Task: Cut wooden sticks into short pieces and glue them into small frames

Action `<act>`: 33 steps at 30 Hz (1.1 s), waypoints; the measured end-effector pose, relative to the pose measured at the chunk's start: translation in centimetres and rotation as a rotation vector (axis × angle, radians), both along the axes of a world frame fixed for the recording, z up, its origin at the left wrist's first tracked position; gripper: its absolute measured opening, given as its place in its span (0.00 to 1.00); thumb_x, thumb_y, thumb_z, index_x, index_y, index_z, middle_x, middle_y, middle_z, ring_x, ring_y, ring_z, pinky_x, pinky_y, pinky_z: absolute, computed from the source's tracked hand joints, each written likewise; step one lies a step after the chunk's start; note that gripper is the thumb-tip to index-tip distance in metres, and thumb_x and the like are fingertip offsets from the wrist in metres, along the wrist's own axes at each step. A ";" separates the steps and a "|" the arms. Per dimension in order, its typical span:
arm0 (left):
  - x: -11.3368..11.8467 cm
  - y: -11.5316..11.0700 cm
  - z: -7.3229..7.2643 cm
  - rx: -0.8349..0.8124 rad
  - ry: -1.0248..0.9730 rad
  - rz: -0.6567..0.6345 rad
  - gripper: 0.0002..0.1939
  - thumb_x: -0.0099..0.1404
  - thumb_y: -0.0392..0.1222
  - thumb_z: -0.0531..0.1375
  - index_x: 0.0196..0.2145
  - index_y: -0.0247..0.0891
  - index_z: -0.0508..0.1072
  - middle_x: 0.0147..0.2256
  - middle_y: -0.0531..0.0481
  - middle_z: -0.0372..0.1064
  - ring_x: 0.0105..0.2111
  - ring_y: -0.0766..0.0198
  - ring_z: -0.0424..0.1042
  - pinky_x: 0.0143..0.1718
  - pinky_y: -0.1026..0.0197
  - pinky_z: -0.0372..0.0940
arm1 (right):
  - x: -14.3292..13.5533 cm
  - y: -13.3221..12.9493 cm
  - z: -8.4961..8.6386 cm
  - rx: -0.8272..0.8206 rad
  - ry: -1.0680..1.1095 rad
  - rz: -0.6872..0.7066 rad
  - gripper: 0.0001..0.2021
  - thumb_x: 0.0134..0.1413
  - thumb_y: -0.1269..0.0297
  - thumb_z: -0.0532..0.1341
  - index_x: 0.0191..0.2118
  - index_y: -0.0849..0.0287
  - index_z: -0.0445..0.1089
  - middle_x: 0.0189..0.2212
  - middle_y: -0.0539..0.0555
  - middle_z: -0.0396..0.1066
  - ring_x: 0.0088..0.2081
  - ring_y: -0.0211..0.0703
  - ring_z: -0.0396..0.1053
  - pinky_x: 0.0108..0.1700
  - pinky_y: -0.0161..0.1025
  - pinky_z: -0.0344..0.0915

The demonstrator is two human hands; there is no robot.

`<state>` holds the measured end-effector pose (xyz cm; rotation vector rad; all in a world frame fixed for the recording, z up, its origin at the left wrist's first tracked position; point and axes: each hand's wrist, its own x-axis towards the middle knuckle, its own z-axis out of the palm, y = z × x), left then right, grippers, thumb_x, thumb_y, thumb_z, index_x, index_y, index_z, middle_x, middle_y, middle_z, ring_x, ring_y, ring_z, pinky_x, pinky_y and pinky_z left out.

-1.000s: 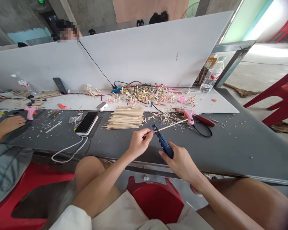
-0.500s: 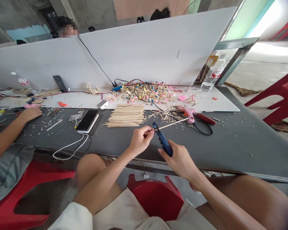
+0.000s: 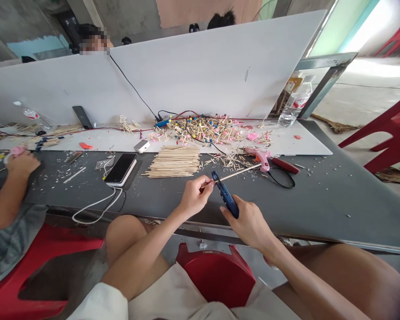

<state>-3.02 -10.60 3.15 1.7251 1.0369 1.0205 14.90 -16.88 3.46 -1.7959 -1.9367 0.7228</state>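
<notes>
My left hand (image 3: 197,192) pinches one end of a thin wooden stick (image 3: 241,171), which points off to the right above the table. In my right hand (image 3: 249,222) are blue-handled pliers (image 3: 227,195), gripped by the handles, with their jaws around the stick close to my left fingertips. Whether the jaws press on the stick I cannot tell. Just behind my left hand lies a neat row of wooden sticks (image 3: 173,161). Short cut pieces (image 3: 231,162) are scattered to the right of that row.
Behind the sticks is a heap of small stick pieces with coloured balls (image 3: 203,129). A pink glue gun (image 3: 263,159) and a red-handled tool (image 3: 285,166) lie at the right. A phone on a white power bank (image 3: 121,169) is at the left. A co-worker's hand (image 3: 23,163) holds something pink.
My hands, the stick and the pliers stay nearly in place. At the far left, the co-worker's hand has moved left and lifted the pink object off the table.
</notes>
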 end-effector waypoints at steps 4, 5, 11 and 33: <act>0.0 0.0 0.1 -0.010 -0.003 -0.013 0.20 0.69 0.55 0.55 0.31 0.35 0.69 0.17 0.56 0.57 0.17 0.70 0.56 0.21 0.65 0.49 | -0.2 0.1 0.0 -0.019 -0.013 0.007 0.08 0.59 0.59 0.55 0.31 0.55 0.58 0.22 0.50 0.65 0.22 0.41 0.60 0.28 0.36 0.49; 0.0 0.0 0.1 -0.010 -0.001 -0.010 0.20 0.69 0.55 0.55 0.31 0.35 0.68 0.17 0.56 0.57 0.17 0.70 0.56 0.21 0.65 0.49 | -0.2 0.1 0.1 -0.028 -0.011 0.008 0.08 0.59 0.59 0.55 0.31 0.55 0.58 0.22 0.50 0.65 0.22 0.41 0.60 0.28 0.36 0.49; 0.0 0.0 -0.2 0.045 0.037 0.040 0.19 0.70 0.54 0.54 0.31 0.35 0.68 0.18 0.56 0.56 0.18 0.70 0.55 0.22 0.65 0.48 | -0.3 0.2 0.0 -0.033 0.006 -0.002 0.09 0.60 0.58 0.54 0.31 0.54 0.57 0.22 0.50 0.65 0.22 0.41 0.60 0.28 0.36 0.49; -0.1 -0.2 0.0 0.085 0.054 0.028 0.20 0.70 0.54 0.53 0.35 0.34 0.72 0.18 0.55 0.57 0.18 0.70 0.55 0.21 0.65 0.48 | 0.4 -0.1 0.6 0.001 0.097 0.026 0.10 0.59 0.55 0.55 0.31 0.55 0.61 0.20 0.48 0.64 0.22 0.40 0.58 0.28 0.35 0.50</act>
